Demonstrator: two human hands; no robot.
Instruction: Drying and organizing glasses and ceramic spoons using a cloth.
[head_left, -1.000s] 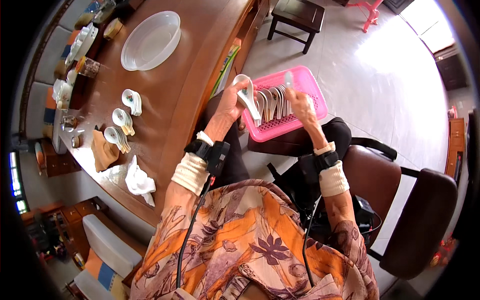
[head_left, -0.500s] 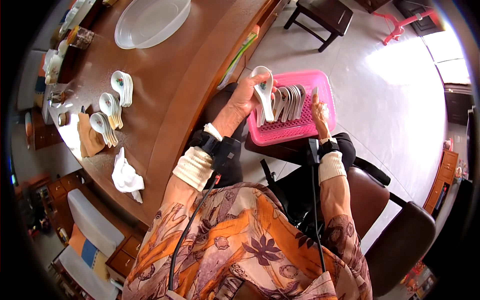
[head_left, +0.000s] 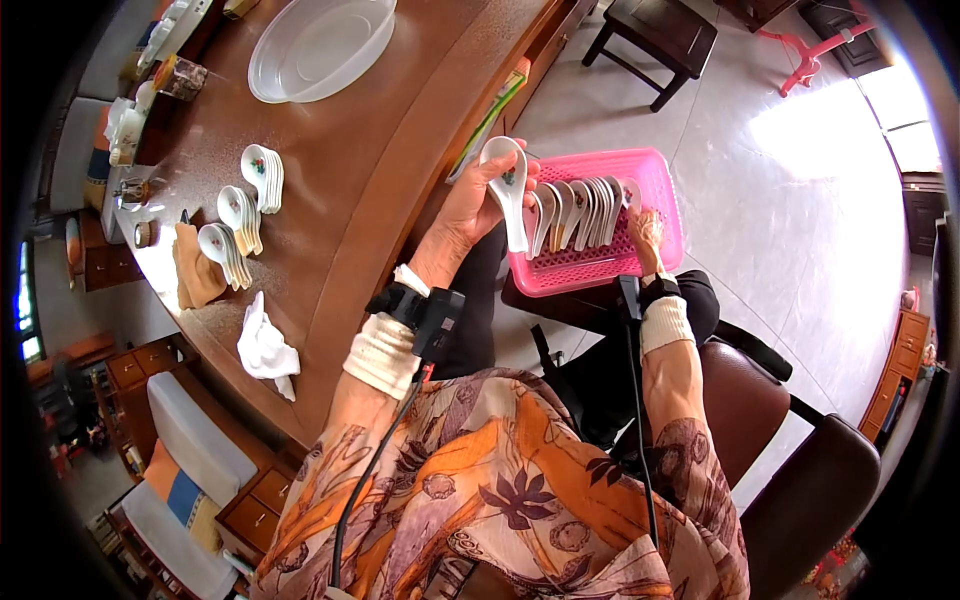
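My left hand [head_left: 472, 200] is closed around a white ceramic soup spoon [head_left: 508, 180] with a small floral mark in its bowl, held up left of the pink plastic basket [head_left: 676, 200]. Whether more spoons lie stacked under it, I cannot tell. Inside the basket, a row of similar spoons [head_left: 585, 210] leans side by side. My right hand [head_left: 647, 232] is at the right end of that row, its fingers closed on another white spoon [head_left: 630, 192]; the fingertips are partly hidden.
On the wooden table [head_left: 340, 250] to the left lie three stacks of spoons [head_left: 240, 215], a brown cloth [head_left: 195, 270], a crumpled white cloth [head_left: 265, 345] and a clear plastic tub [head_left: 320, 90]. A dark stool [head_left: 660, 35] stands beyond the basket.
My left hand has drawn slightly left with its spoon, away from the row. My right hand has brought its spoon against the row's right end. The whole view has shifted slightly.
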